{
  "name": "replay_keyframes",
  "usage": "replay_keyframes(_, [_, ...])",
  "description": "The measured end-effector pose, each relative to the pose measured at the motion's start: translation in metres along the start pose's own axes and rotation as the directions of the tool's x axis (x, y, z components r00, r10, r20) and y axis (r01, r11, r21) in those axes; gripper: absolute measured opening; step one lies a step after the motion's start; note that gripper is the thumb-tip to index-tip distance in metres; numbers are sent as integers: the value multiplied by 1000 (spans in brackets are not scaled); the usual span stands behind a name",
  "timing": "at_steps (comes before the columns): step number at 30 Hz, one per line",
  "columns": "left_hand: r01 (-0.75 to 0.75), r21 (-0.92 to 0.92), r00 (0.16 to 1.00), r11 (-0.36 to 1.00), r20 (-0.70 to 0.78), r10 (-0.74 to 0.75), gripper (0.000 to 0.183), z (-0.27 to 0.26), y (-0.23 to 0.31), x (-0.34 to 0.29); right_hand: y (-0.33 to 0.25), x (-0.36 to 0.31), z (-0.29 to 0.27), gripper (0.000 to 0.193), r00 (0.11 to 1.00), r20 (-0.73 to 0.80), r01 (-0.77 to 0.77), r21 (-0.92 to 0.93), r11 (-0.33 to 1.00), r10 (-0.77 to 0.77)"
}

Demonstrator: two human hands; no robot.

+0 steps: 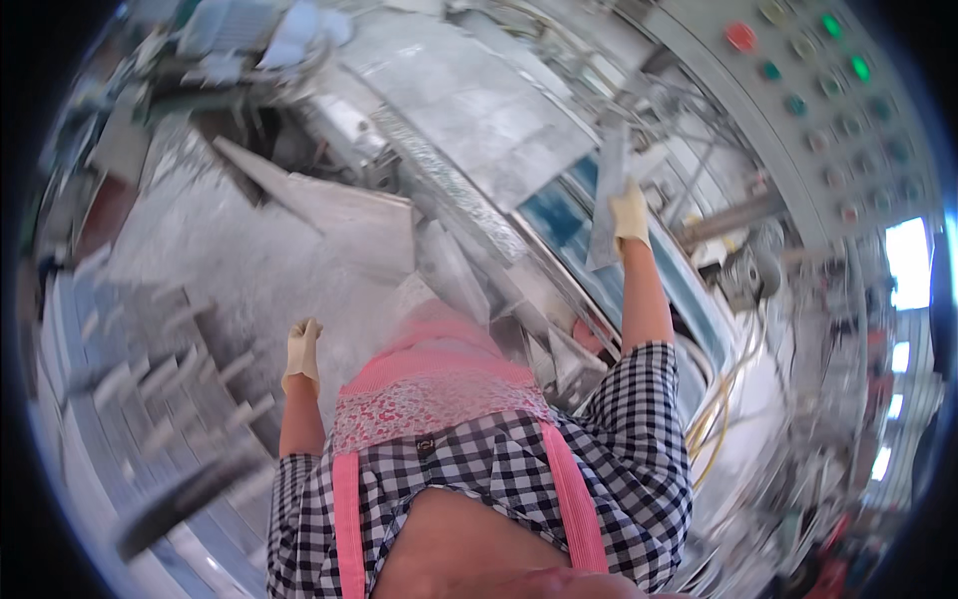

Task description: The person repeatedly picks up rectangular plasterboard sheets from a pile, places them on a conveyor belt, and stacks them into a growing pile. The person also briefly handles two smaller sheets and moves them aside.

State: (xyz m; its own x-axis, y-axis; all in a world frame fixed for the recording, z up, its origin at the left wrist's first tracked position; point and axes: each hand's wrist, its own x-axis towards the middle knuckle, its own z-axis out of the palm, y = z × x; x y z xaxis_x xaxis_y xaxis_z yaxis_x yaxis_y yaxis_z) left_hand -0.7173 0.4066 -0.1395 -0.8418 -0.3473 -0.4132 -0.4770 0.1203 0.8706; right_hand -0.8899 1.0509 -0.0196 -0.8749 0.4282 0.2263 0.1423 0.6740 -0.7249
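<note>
My right hand (630, 216), in a cream glove, reaches out over the machine bed on the right. It grips a long, pale grey flat strip (608, 190) near its edge. Beneath the strip lies a blue wet-looking surface (555, 216) within a long metal-edged frame. My left hand (302, 351), gloved the same way, hangs low at my left side. Its fingers are curled in, and I see nothing in them. Nearest to it are stacked pale strips (165, 374) on the left. The picture is somewhat blurred.
A control panel (798, 120) with coloured buttons and green lights stands at the upper right. Broken slabs (339, 215) lie on the dusty floor (249, 270) ahead. A dusty metal table (479, 100) is at the far middle. Yellow hoses (711, 424) run down at the right.
</note>
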Motion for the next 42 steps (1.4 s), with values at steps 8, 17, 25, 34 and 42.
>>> replay_keyframes(8, [-496,75,832,865,326,449,34,165,213,26,-34,-19,-23,60,969,123,-139,-450,882,216])
replay_keyframes(17, [-879,406,478,251,756,448,61,403,316,27,-43,-20,-26,58,949,106,-223,-437,871,296])
replay_keyframes(25, [-712,701,609,-47,650,455,91,505,315,12,-49,-21,-26,60,914,158,-268,-456,849,374])
replay_keyframes(34, [-650,736,701,-189,677,224,79,536,335,19,-38,-23,-33,63,926,171,-255,-377,890,338])
replay_keyframes(42, [-796,284,519,535,775,360,44,469,393,34,-18,-6,-28,56,970,141,-173,-181,968,199])
